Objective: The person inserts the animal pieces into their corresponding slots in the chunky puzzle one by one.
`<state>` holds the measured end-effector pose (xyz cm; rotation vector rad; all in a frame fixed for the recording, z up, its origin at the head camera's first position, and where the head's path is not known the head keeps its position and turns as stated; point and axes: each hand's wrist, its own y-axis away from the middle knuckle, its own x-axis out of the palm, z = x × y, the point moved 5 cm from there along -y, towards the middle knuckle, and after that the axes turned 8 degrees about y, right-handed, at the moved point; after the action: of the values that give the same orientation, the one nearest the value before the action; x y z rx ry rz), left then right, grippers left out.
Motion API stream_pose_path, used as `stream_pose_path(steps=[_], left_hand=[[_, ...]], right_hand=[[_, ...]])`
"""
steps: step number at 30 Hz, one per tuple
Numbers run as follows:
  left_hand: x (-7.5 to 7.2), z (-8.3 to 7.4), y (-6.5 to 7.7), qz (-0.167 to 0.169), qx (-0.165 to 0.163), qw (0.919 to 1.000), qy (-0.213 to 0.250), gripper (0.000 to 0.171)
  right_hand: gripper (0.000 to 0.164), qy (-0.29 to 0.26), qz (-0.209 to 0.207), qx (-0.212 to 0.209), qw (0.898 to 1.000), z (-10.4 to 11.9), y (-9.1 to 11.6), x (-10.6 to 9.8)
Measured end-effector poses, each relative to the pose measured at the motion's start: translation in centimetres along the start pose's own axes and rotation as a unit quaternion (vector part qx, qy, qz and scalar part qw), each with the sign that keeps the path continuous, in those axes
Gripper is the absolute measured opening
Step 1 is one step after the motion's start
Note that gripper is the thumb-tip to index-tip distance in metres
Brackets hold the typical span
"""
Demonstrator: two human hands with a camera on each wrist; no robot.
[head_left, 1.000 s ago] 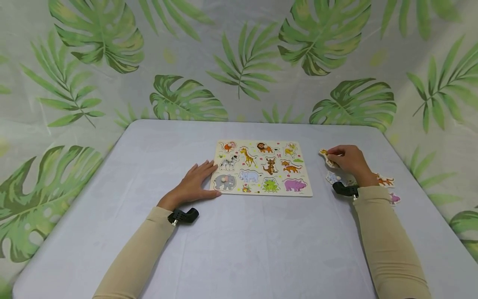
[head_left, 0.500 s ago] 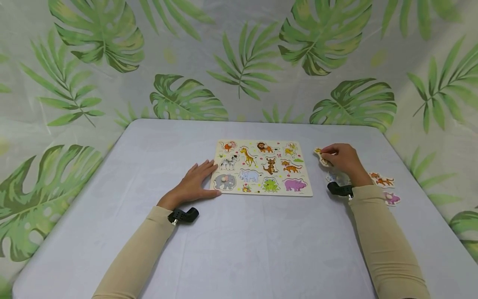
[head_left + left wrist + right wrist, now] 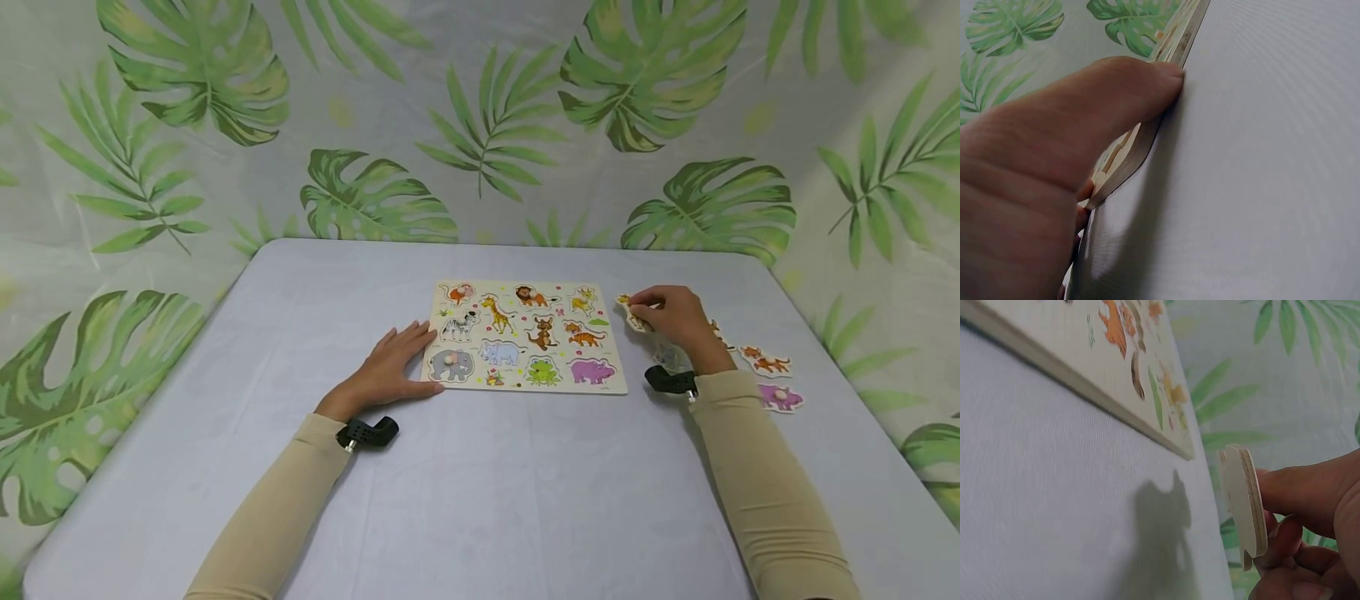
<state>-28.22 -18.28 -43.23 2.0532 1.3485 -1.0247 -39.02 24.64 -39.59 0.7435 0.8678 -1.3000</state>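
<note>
A wooden animal puzzle board (image 3: pixel 611 348) lies on the table. My left hand (image 3: pixel 386 367) rests at its left edge, fingers extended along that side; in the left wrist view the thumb (image 3: pixel 1116 94) lies on the front edge near the corner. To the right of the board, my right hand (image 3: pixel 678 321) pinches a giraffe puzzle piece (image 3: pixel 624 308) between thumb and fingers. The right wrist view shows the pale back and edge of this giraffe piece (image 3: pixel 1241 503) raised above the table, its shadow falling on the cloth. The fingers partly hide its front.
Under and beside the right wrist lie loose pieces, among them a tiger (image 3: pixel 765 362), a purple hippo (image 3: pixel 782 397) and a grey-blue piece (image 3: pixel 670 355) partly covered. A knobbed elephant piece (image 3: pixel 452 365) sits in the board. Leaf-print fabric (image 3: pixel 487 125) hangs behind the table.
My right hand has moved left toward the board with the giraffe piece, uncovering more of the tiger and hippo pieces. The left hand and the board have stayed in place.
</note>
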Motion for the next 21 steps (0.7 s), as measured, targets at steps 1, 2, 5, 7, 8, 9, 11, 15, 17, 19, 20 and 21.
stream_pose_path(steps=[1,2,5,7,8,9,11,15,17,19,20,21], left_hand=[[0.0,0.0,0.0,-0.001,0.001,1.0000,0.001,0.095],[0.0,0.0,0.0,-0.001,0.001,1.0000,0.002,0.095],[0.0,0.0,0.0,-0.002,0.004,1.0000,0.002,0.095],[0.0,-0.1,0.0,-0.002,0.005,1.0000,0.002,0.095],[0.0,-0.1,0.0,-0.002,0.005,1.0000,0.002,0.095],[-0.1,-0.1,0.1,-0.002,0.005,1.0000,0.002,0.095],[-0.1,-0.1,0.1,-0.002,0.004,1.0000,0.002,0.095],[-0.1,-0.1,0.1,-0.003,0.006,1.0000,0.001,0.095],[-0.2,-0.2,0.1,-0.004,0.007,1.0000,0.004,0.095],[-0.2,-0.2,0.1,-0.004,0.008,0.9999,0.004,0.095],[-0.2,-0.2,0.1,-0.004,0.010,0.9999,0.005,0.095],[-0.2,-0.2,0.1,-0.004,0.009,0.9999,0.005,0.095]], right_hand=[[0.031,-0.001,0.001,0.000,1.000,0.2,0.0,0.0],[0.031,-0.002,0.001,-0.001,1.000,0.5,0.1,0.1],[0.031,-0.005,0.002,-0.006,1.000,1.2,0.2,0.1],[0.031,-0.009,-0.001,-0.010,1.000,1.6,0.2,0.1],[0.031,-0.011,-0.002,-0.014,1.000,1.8,0.2,0.2],[0.030,-0.013,-0.004,-0.018,1.000,2.1,0.2,0.2],[0.030,-0.016,-0.006,-0.027,0.999,2.5,0.2,0.3],[0.028,-0.020,-0.006,-0.041,0.999,3.4,0.2,0.6],[0.028,-0.021,-0.006,-0.045,0.999,3.7,0.3,0.6],[0.027,-0.019,-0.008,-0.046,0.999,4.0,0.4,0.6],[0.028,-0.019,-0.009,-0.047,0.999,4.1,0.4,0.6],[0.028,-0.017,-0.011,-0.048,0.999,4.2,0.5,0.6]])
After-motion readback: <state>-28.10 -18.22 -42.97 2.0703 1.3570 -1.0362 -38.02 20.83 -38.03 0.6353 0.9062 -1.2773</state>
